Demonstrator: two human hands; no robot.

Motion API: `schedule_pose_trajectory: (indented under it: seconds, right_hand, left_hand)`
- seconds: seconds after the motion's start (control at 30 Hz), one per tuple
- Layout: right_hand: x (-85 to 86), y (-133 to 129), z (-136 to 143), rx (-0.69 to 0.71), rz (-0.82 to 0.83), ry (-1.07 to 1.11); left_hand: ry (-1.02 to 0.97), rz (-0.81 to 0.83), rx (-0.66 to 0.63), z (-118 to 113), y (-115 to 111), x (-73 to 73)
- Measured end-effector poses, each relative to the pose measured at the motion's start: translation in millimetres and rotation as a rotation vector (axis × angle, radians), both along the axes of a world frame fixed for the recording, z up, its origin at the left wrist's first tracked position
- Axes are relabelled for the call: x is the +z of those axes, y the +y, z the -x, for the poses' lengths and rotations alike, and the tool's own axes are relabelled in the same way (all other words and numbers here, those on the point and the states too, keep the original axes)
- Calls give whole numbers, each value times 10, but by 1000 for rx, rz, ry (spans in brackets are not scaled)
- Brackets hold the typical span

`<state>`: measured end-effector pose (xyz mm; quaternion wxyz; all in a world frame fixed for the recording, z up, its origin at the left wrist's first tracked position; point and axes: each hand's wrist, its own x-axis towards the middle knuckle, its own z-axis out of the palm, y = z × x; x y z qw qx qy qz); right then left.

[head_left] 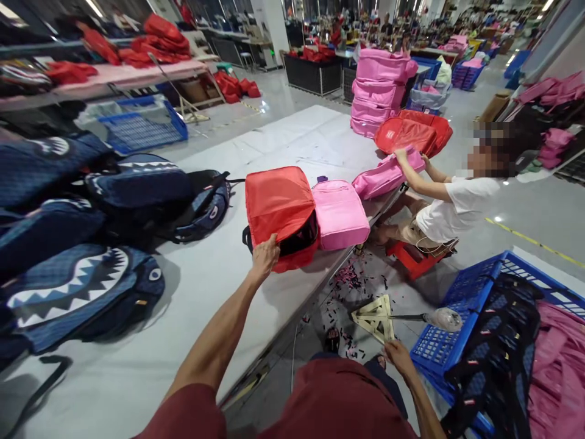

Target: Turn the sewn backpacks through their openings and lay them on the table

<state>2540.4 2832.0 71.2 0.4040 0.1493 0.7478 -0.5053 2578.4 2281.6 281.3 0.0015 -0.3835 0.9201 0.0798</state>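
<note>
A red bag (278,201) lies on the white table with its flap partly open, showing a black inside. My left hand (265,255) is closed on the near edge of that flap. Beside the bag, touching it, is a pink bag (342,213). My right hand (398,357) hangs low at my side, past the table edge, with its fingers curled together. It appears near the foot of a pale yellow triangular stand (377,318) on the floor; whether it holds anything is too small to make out.
Dark blue shark-face backpacks (82,286) cover the table's left. A seated co-worker (461,207) on the right handles a pink bag (388,174). Stacked pink bags (377,91) and red bags (411,133) stand behind. A blue crate (470,305) with fabric pieces stands at right; scraps (350,274) litter the floor.
</note>
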Motion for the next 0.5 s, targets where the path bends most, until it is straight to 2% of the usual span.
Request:
schedule_pose_trajectory:
  seconds: [0.1, 0.2, 0.27, 0.3, 0.37, 0.43, 0.5]
  right_hand:
    - [426, -672, 253, 140, 208, 7]
    - [870, -1321, 263, 307, 454, -64]
    - [1041, -1682, 145, 415, 561, 8]
    - [1068, -1814, 73, 439, 562, 128]
    - [1003, -1945, -42, 437, 420, 355]
    - [830, -1880, -74, 425, 210, 466]
    - [632, -1670, -5, 429, 76, 531]
  left_hand:
    - [5, 80, 78, -132, 245, 295]
    - [75, 66, 87, -382, 774, 584]
    - [140, 4, 83, -611, 1202, 736]
    - [180, -42, 86, -729, 1417, 796]
    - [257, -143, 104, -945, 1810, 875]
    - [331, -217, 124, -1112, 2132, 897]
    - [406, -251, 155, -1227, 2382, 880]
